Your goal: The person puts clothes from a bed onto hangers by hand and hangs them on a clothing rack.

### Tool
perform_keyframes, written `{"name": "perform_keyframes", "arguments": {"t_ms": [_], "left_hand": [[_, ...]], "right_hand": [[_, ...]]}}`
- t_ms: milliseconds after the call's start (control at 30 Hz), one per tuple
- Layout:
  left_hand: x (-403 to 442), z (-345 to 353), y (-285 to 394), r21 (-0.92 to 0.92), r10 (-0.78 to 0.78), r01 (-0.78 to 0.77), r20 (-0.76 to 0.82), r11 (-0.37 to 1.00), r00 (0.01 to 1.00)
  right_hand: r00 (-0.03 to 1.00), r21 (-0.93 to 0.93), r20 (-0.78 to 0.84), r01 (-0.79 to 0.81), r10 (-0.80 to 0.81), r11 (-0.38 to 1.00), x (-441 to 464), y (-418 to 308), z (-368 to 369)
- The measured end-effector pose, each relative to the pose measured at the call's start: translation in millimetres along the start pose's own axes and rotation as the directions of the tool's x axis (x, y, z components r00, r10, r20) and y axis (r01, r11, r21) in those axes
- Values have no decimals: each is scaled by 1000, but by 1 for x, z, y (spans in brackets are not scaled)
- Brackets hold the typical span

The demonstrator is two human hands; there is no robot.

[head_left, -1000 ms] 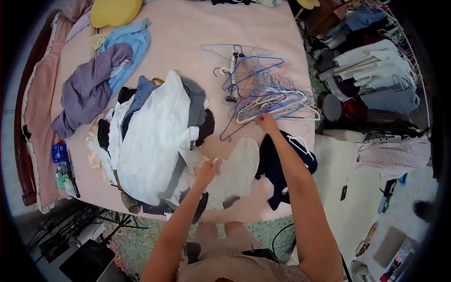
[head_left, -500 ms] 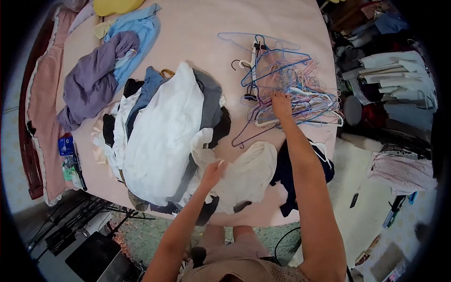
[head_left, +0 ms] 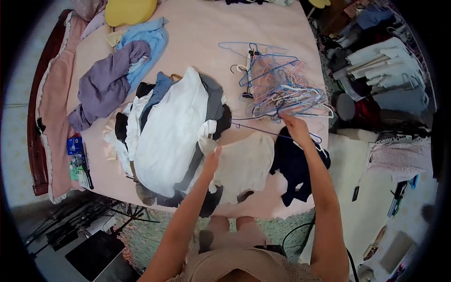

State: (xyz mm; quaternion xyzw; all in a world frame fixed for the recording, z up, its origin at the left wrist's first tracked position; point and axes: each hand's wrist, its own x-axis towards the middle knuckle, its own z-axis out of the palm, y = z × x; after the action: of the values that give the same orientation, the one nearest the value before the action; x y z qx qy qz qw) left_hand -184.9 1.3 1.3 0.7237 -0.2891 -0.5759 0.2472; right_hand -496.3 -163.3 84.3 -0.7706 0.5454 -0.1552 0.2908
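My left hand [head_left: 212,162] is closed on the left edge of a cream-white garment [head_left: 246,160], which lies spread on the bed. My right hand [head_left: 295,128] is closed on a purple-blue clothes hanger [head_left: 263,131], whose hook points left, above the garment's upper edge. Just beyond that hand lies a tangled heap of hangers [head_left: 291,94] in blue, pink and white. A dark navy garment [head_left: 296,164] with a white hanger in it rests under my right forearm. Left of my left hand is a pile of clothes, with a large white garment [head_left: 171,134] on top.
On the bed [head_left: 197,37], a purple cloth [head_left: 105,82] and a light blue cloth [head_left: 148,42] lie at the left. A yellow cushion [head_left: 130,11] is at the far edge. Folded clothes [head_left: 385,66] stand at the right. A black stand [head_left: 94,254] is at the lower left.
My right hand has drawn the purple-blue hanger out of the heap, toward me. The cream-white garment lies flatter, with my left hand still on its edge. The view has shifted slightly.
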Motion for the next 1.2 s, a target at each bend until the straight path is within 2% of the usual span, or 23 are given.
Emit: {"name": "perform_keyframes", "arguments": {"t_ms": [67,100,133,200,333,367,400,433,500,600,633,700,733,767,833,900,933,1000,1033,1067,1133,1200], "left_hand": [[-8,3,11,-346,-17,6,-27,938,999],[-15,-1,18,-389,34,-13,46,921,998],[-15,-1,15,-384,54,-30,51,923,997],[-16,-1,17,-404,122,-93,47,910,991],[-48,-9,39,-256,171,-128,153,958,973],[-64,-12,51,-161,169,-137,208,977,964],[-77,-15,60,-63,160,-149,258,987,953],[-83,-19,63,-58,176,-167,262,984,949],[-97,-26,72,-9,440,-462,319,887,839],[-118,-41,89,-53,507,-529,378,847,775],[-125,-44,94,-53,519,-543,384,838,764],[-137,-50,107,-71,637,-677,424,732,644],[-148,-52,117,-74,646,-689,433,721,629],[-160,-54,126,-20,669,-740,443,673,596],[-172,-54,139,26,694,-793,467,608,548],[-183,-50,152,131,810,-929,458,345,366],[-191,-49,158,120,812,-936,469,332,349],[-207,-47,168,-8,697,-793,483,609,530],[-210,-45,171,-15,700,-800,495,600,515],[-213,-44,174,-40,721,-812,487,582,493],[-219,-40,178,-73,741,-826,493,558,457],[-224,-34,184,-109,766,-826,456,553,452]], "right_hand": [[999,101,-10,-30,31,994,-24,-2,-19],[998,86,-1,-55,56,995,-37,-17,-36],[998,83,-23,-53,55,995,-49,-21,-43],[1000,194,6,3,-5,981,-70,-25,-60],[999,110,-39,27,-23,994,-101,-66,-77],[991,-55,-91,97,-102,994,-103,-68,-76],[988,-61,-110,98,-104,993,-106,-81,-82],[969,-121,-171,159,-179,980,-109,-99,-89],[911,-233,-275,247,-308,941,-112,-126,-96],[856,-321,-313,313,-412,894,-123,-160,-108],[790,-373,-357,368,-498,852,-124,-162,-106],[749,-436,-384,369,-540,821,-134,-177,-107],[713,-486,-395,372,-579,790,-138,-187,-107],[657,-528,-421,383,-625,758,-140,-194,-106],[654,-534,-426,375,-624,758,-147,-206,-103],[666,-533,-426,363,-613,765,-154,-216,-101],[664,-544,-433,347,-610,764,-157,-221,-100],[615,-425,-588,319,-526,847,-163,-228,-100],[675,-361,-587,275,-447,891,-170,-231,-101],[671,-371,-594,261,-444,891,-176,-234,-100],[538,-484,-711,92,-452,870,-187,-256,-96],[485,-552,-681,151,-548,820,-202,-261,-78]]}}
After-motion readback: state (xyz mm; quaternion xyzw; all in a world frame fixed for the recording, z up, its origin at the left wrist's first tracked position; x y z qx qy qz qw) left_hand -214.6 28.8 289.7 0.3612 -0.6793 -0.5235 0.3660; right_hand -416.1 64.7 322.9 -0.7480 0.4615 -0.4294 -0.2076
